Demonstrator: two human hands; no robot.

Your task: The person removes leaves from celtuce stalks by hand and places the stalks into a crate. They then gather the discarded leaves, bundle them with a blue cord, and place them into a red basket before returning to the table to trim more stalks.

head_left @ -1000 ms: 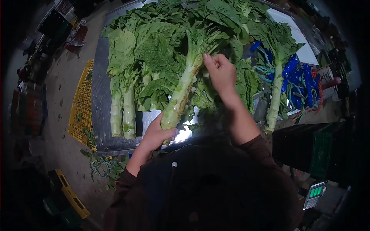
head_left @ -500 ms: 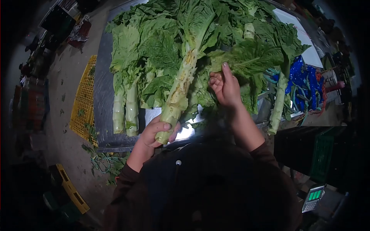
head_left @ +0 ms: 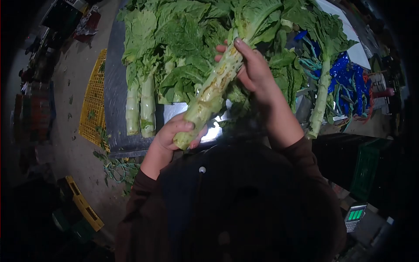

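A thick pale-green celtuce stalk point(head_left: 210, 92) with leaves at its top slants up to the right in front of me. Brown and yellow marks run along its side. My left hand point(head_left: 175, 132) is wrapped around the cut lower end, thumb on top. Higher up, just below the leaves, my right hand point(head_left: 255, 70) grips the stalk with its thumb in front and fingers behind. Beyond it lies a pile of leafy celtuce point(head_left: 183, 39). Two stalks point(head_left: 148, 105) point toward me at the left, and another stalk point(head_left: 321, 96) lies at the right.
The dark metal table point(head_left: 114, 109) carries the pile. A yellow plastic crate point(head_left: 92, 100) stands left of it, with leaf scraps on the floor. Blue plastic and cords point(head_left: 345, 87) are at the right. A device with a lit green display point(head_left: 356, 214) sits lower right.
My right hand has moved up from beside a large leaf and closed on the upper stalk. The stalk leans further right, and that leaf no longer shows beside my hand.
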